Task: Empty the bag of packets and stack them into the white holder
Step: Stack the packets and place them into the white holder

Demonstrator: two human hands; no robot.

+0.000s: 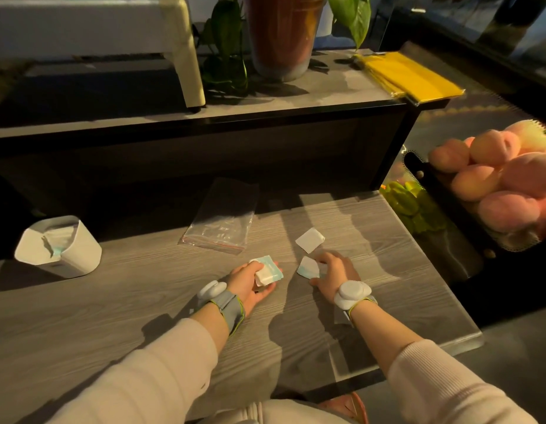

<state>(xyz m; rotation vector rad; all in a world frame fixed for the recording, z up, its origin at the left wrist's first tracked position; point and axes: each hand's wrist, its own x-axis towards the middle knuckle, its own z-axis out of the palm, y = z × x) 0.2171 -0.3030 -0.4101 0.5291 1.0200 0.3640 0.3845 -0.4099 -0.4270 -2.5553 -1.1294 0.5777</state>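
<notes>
A clear zip bag (221,223) with a red seal strip lies flat and empty-looking on the wooden table (112,301). My left hand (248,284) grips a small stack of white and teal packets (270,270). Just to the right, my right hand (333,272) pinches another packet (308,267) against the table top. One white packet (310,239) lies loose beyond my right hand. The white holder (59,247) stands at the far left of the table, with packets visible inside it.
Behind the table runs a higher dark shelf (204,117) with a potted plant (281,35) and a yellow packet bundle (409,76). On the right, past the table's edge, a display holds peaches (495,179) and green items (406,203).
</notes>
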